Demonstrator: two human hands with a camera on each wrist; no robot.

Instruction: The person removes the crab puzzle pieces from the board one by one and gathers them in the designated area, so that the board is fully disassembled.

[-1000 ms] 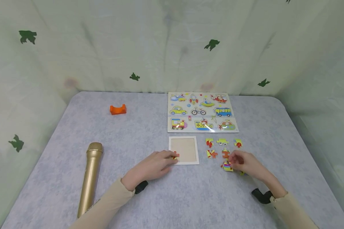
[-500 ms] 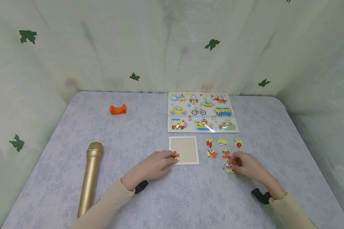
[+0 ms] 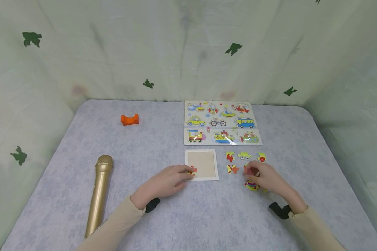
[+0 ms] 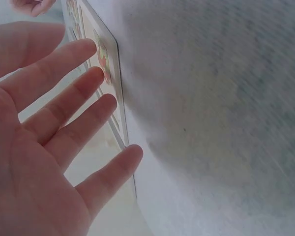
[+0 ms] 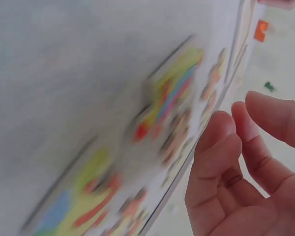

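Note:
My left hand [image 3: 168, 183] rests with extended fingers at the lower left corner of a small white-rimmed puzzle tray [image 3: 216, 165], its fingertips at a red and yellow jigsaw piece [image 3: 193, 169] lying inside. To the right of the tray, my right hand [image 3: 267, 177] hovers above loose jigsaw pieces, fingers bent and nothing visible between them in the right wrist view. Just below its fingertips lies a rainbow-striped piece [image 3: 252, 186]; the hand partly hides the orange piece above that. A yellow and orange piece [image 3: 233, 169] lies left of the hand.
A vehicle puzzle board [image 3: 222, 123] lies behind the tray. Along the loose pieces' back row is a yellow piece with wheels [image 3: 244, 156]. A gold microphone [image 3: 100, 195] lies on the left, beside my left sleeve. An orange cradle-shaped block [image 3: 130, 119] stands at the back left.
The rainbow-striped piece has shifted slightly right beneath my right hand. That hand has then moved left and up, off that piece, toward the orange piece. My left hand stays at the tray.

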